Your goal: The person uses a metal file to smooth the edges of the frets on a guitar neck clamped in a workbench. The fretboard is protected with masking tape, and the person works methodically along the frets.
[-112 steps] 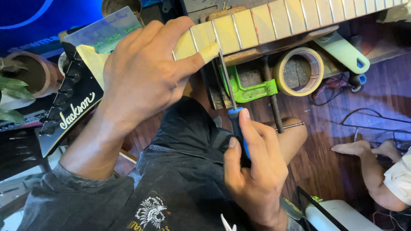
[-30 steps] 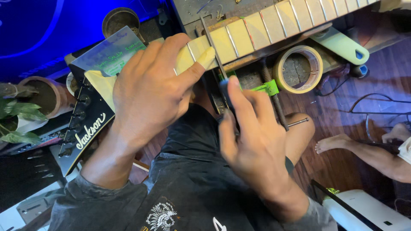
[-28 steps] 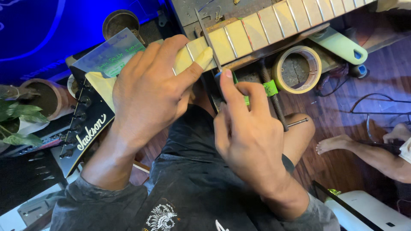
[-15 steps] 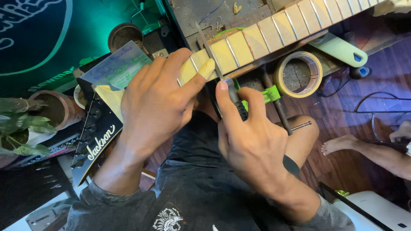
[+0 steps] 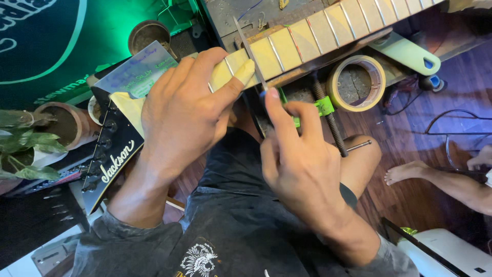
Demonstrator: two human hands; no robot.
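Observation:
A pale maple guitar neck (image 5: 328, 31) with metal frets runs from upper right down to a black headstock (image 5: 110, 159) at the left. My left hand (image 5: 184, 110) wraps over the neck near the headstock, thumb pressed on the fretboard. My right hand (image 5: 297, 164) grips a thin metal file (image 5: 248, 48) with a blue handle, its blade lying across the fretboard just beside my left thumb. A translucent plastic sheet (image 5: 136, 72) lies over the top of the headstock.
A roll of masking tape (image 5: 356, 82) and a green clamp with a threaded rod (image 5: 328, 120) sit below the neck. A pale green handle (image 5: 407, 51) lies at right. Another person's bare foot (image 5: 410, 172) rests on the wooden floor. Potted plant (image 5: 25, 146) at left.
My right hand rose from my lap to the neck and set the file blade across the fretboard. My left hand stayed on the neck. The backdrop light turned from blue to green.

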